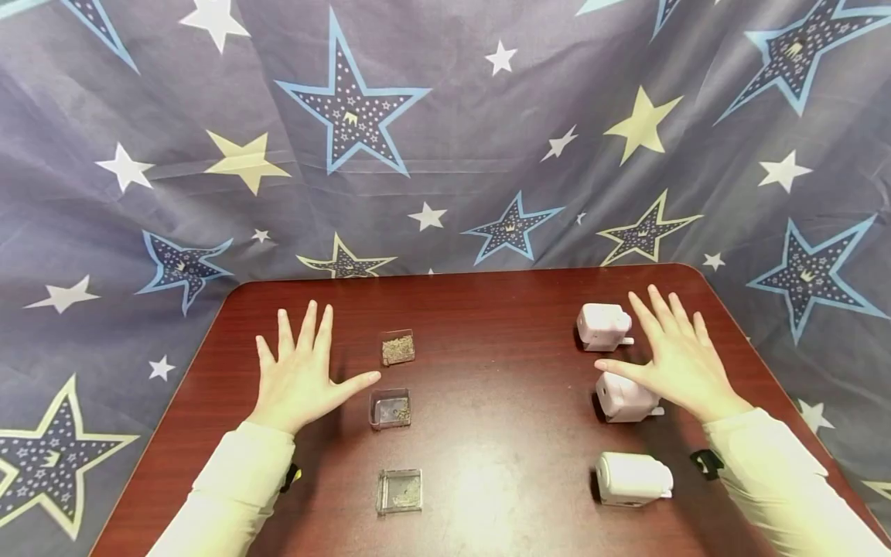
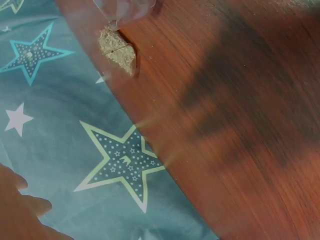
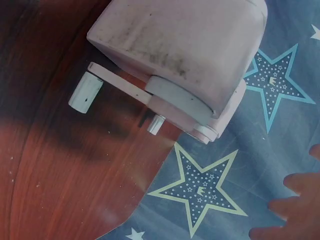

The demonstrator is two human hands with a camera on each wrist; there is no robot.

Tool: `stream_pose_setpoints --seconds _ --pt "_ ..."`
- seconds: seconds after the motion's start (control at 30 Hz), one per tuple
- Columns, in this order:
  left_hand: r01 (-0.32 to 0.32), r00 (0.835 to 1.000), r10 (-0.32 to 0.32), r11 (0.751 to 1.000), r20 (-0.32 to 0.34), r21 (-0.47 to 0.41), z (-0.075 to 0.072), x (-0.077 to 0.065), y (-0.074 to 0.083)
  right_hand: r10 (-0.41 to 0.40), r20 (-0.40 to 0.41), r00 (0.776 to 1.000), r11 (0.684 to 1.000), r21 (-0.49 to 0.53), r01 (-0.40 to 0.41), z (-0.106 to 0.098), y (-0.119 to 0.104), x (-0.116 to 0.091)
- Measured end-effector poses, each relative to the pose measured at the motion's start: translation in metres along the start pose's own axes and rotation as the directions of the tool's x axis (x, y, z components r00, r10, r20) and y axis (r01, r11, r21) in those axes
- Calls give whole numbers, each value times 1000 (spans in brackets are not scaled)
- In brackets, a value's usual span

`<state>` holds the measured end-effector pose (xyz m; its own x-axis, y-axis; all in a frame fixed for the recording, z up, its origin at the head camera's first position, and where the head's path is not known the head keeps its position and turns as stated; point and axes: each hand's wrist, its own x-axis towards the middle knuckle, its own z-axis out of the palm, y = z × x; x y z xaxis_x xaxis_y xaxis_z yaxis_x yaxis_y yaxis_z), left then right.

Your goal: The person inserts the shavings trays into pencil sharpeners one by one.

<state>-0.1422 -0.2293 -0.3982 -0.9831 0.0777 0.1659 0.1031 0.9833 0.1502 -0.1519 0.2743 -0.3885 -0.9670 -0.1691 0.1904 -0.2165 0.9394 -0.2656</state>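
Held above the left part of the table, my left hand (image 1: 301,383) has its fingers straight and spread. It is nearest to three clear plastic shavings trays: the far tray (image 1: 400,363) is filled with pencil shavings, the middle tray (image 1: 380,408) and the near tray (image 1: 381,499) hold a few. My right hand (image 1: 681,363) is likewise spread, its thumb reaching over the middle pencil sharpener (image 1: 624,401). A far pencil sharpener (image 1: 602,325) and a near pencil sharpener (image 1: 629,478) stand in line with it. The right wrist view shows a sharpener's crank handle (image 3: 86,92). Neither hand holds anything.
The reddish-brown wooden table (image 1: 487,387) has rounded far corners. Behind and beside it hangs a grey-blue curtain (image 1: 459,116) with star prints. Small specks lie on the tabletop. Dark wristbands show under both wrists.
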Motion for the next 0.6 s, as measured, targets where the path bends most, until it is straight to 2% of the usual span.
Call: stream_pose_setpoints --seconds 0.33,0.6 --pt "-21 1000 21 1000 -8 -3 -4 -5 0 -22 14 1000 999 -25 23 -5 -1 -2" --pt "-49 999 48 999 19 16 -5 -10 3 -42 19 999 999 -27 42 -7 -3 -7"
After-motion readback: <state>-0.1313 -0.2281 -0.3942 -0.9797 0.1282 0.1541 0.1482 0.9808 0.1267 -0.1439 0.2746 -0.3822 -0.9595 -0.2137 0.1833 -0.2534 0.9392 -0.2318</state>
